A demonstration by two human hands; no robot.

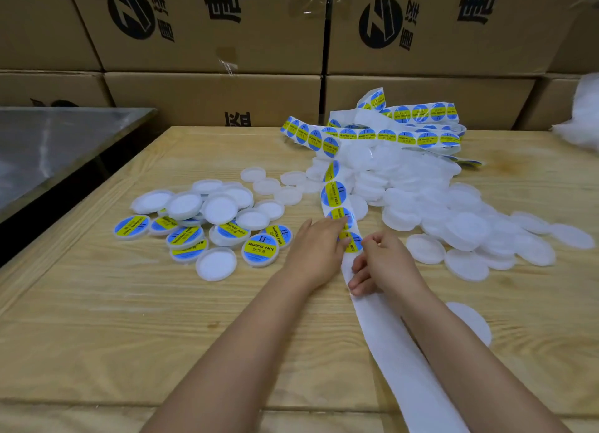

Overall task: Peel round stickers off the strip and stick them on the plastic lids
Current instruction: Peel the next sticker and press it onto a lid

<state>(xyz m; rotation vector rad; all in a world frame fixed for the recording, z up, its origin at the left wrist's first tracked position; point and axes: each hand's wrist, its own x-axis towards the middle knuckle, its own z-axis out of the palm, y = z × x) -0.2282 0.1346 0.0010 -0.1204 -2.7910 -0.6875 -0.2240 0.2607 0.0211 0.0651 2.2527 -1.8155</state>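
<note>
Stickered lids (261, 249) are heaped left of the sticker strip (334, 192), plain lids (466, 228) right; cardboard boxes (210, 92) are stacked behind the table (97, 319).

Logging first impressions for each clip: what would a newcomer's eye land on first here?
The sticker strip running down the middle of the table, blue-and-yellow rounds on white backing, with the left hand touching it and the right hand holding it. Then the big heap of plain lids to its right and the smaller cluster of stickered lids to its left.
</note>
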